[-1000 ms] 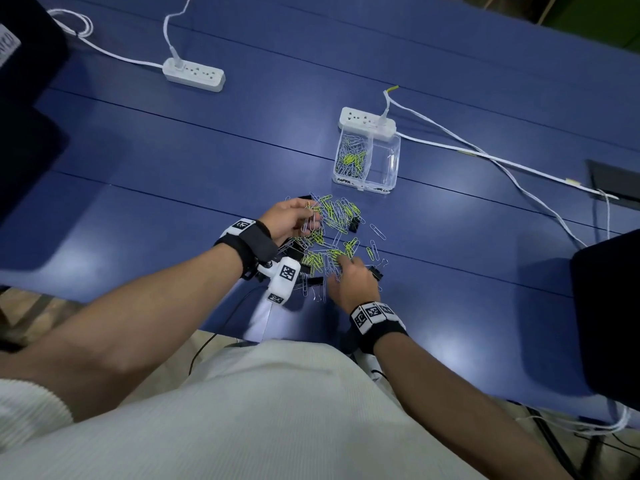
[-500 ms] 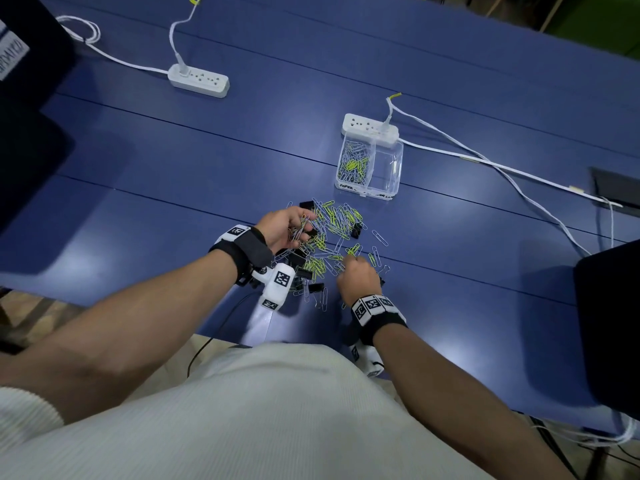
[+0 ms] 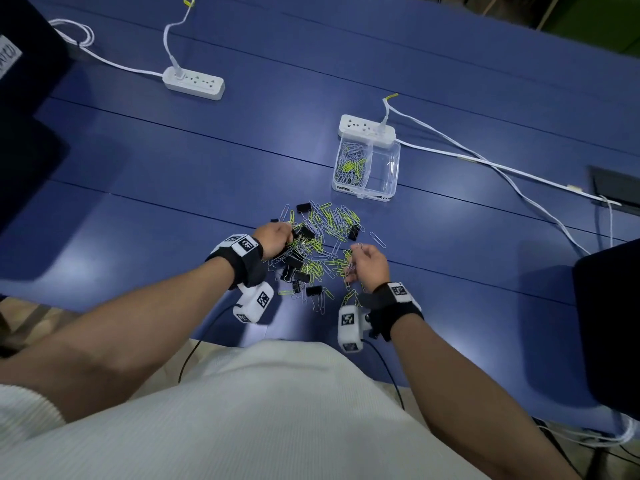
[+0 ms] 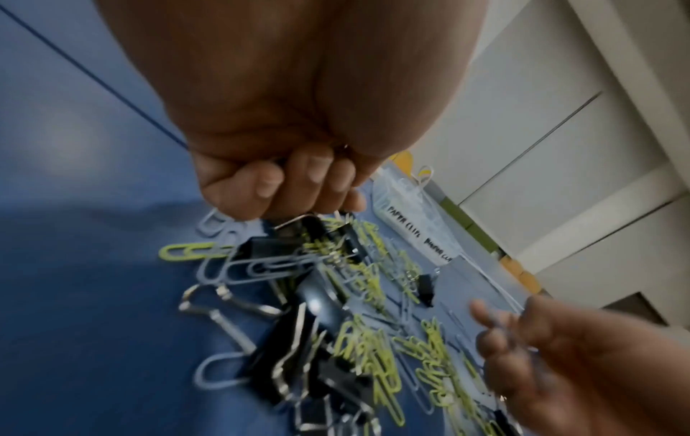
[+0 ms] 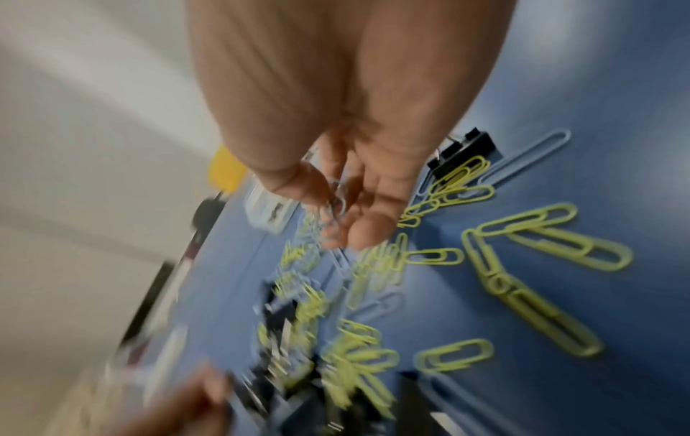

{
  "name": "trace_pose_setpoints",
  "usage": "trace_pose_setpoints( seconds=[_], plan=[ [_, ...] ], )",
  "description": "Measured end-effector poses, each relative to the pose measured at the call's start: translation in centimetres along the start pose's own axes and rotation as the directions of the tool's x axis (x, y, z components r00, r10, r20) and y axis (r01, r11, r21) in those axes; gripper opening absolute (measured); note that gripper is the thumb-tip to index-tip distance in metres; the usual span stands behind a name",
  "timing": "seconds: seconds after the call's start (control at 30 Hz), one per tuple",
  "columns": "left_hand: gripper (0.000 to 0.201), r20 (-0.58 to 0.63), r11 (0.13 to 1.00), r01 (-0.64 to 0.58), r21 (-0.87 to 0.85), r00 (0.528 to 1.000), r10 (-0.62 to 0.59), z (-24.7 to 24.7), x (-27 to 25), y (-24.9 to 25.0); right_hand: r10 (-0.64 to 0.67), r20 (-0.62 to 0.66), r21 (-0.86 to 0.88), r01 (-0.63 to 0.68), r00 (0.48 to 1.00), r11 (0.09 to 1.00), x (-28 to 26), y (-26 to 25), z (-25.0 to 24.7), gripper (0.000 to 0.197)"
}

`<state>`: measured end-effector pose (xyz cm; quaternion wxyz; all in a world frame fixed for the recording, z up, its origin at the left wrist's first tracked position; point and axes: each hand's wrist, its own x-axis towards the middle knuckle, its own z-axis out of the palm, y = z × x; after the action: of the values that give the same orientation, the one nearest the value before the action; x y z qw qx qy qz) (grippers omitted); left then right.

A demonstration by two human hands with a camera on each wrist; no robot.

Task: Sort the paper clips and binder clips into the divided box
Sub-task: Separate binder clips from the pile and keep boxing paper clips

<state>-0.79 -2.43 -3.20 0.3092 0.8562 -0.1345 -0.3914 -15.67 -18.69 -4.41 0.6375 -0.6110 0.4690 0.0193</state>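
A pile of silver and yellow-green paper clips [image 3: 329, 226] mixed with black binder clips [image 3: 304, 207] lies on the blue table. Behind it stands the clear divided box [image 3: 389, 190]; its left half holds paper clips [image 3: 350, 164] and its right half looks bare. My left hand [image 3: 273, 237] is at the pile's left edge, fingers curled tight [image 4: 298, 183] with a bit of clip wire showing in the fist. My right hand [image 3: 363, 261] hovers over the pile's right side, fingers cupped round a few silver paper clips [image 5: 332, 206].
A white power strip [image 3: 367, 129] touches the back of the box, its cable [image 3: 485, 161] running right. Another strip [image 3: 194, 83] lies far left. Dark objects stand at the right [image 3: 609, 323] and left [image 3: 20, 116] edges. The table's front edge is just below my wrists.
My right hand has lifted off the pile and turned palm inward with silver clips in it. My left hand stays at the pile's left edge, its fingers curled tighter.
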Motion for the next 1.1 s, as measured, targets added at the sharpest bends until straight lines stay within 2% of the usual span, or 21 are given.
trace_pose_setpoints(
  seconds=[0.1, 0.17, 0.33, 0.43, 0.5, 0.57, 0.67, 0.7, 0.77, 0.83, 0.9, 1.0, 1.1],
  plan=[
    [0.030, -0.033, 0.994, 0.000, 0.114, 0.999, 0.003, 0.1, -0.1, -1.1, 0.124, 0.145, 0.303, -0.163, 0.982, 0.939, -0.3, -1.8, -0.4, 0.022],
    [0.029, -0.020, 0.975, -0.045, 0.219, 0.999, 0.050, 0.1, -0.4, -1.4, 0.141, 0.219, 0.388, -0.218, 0.966, 0.895, -0.4, -2.3, -0.4, 0.023],
    [0.026, 0.116, 0.866, -0.240, 0.438, 0.971, 0.210, 0.5, -1.6, -2.3, 0.170, 0.255, 0.288, -0.243, 0.952, 0.926, -0.2, -1.7, 0.3, 0.041],
    [0.036, 0.225, 0.688, -0.417, 0.593, 0.907, 0.356, 1.0, -2.0, -2.5, 0.196, 0.289, 0.245, -0.270, 0.937, 0.931, -0.2, -0.9, 0.5, 0.038],
    [0.038, 0.291, 0.591, -0.496, 0.637, 0.864, 0.411, 1.3, -2.1, -2.3, 0.208, 0.281, 0.195, -0.269, 0.937, 0.943, -0.3, -0.2, 0.6, 0.027],
    [0.037, 0.331, 0.525, -0.528, 0.668, 0.842, 0.426, 1.5, -2.1, -1.9, 0.212, 0.255, 0.148, -0.255, 0.943, 0.956, -0.4, 0.2, 0.7, 0.019],
    [0.034, 0.336, 0.493, -0.520, 0.697, 0.845, 0.416, 1.8, -1.8, -1.4, 0.226, 0.222, 0.056, -0.244, 0.948, 0.968, -0.5, 0.5, 0.7, 0.020],
    [0.033, 0.333, 0.491, -0.519, 0.700, 0.845, 0.418, 1.8, -1.7, -1.3, 0.209, 0.207, -0.030, -0.207, 0.956, 0.978, -0.5, 0.5, 0.7, 0.020],
    [0.027, 0.326, 0.484, -0.522, 0.703, 0.841, 0.432, 2.0, -1.7, -1.2, 0.080, 0.210, -0.300, -0.013, 0.974, 0.954, -0.5, 0.6, 0.9, 0.017],
    [0.020, 0.315, 0.460, -0.524, 0.717, 0.832, 0.457, 2.1, -1.7, -1.1, -0.040, 0.257, -0.520, 0.173, 0.966, 0.837, -0.9, 0.7, 1.0, 0.010],
    [0.018, 0.301, 0.447, -0.522, 0.726, 0.827, 0.476, 2.3, -1.7, -1.0, -0.099, 0.286, -0.610, 0.260, 0.953, 0.748, -1.4, 1.1, 0.9, 0.012],
    [0.019, 0.275, 0.473, -0.513, 0.716, 0.831, 0.484, 2.5, -2.0, -1.2, -0.167, 0.375, -0.683, 0.393, 0.912, 0.615, -1.8, 1.9, 0.7, 0.023],
    [0.029, 0.280, 0.486, -0.522, 0.701, 0.828, 0.487, 2.7, -2.6, -1.5, -0.187, 0.403, -0.721, 0.437, 0.896, 0.538, -1.8, 2.9, 0.6, 0.021]
  ],
)
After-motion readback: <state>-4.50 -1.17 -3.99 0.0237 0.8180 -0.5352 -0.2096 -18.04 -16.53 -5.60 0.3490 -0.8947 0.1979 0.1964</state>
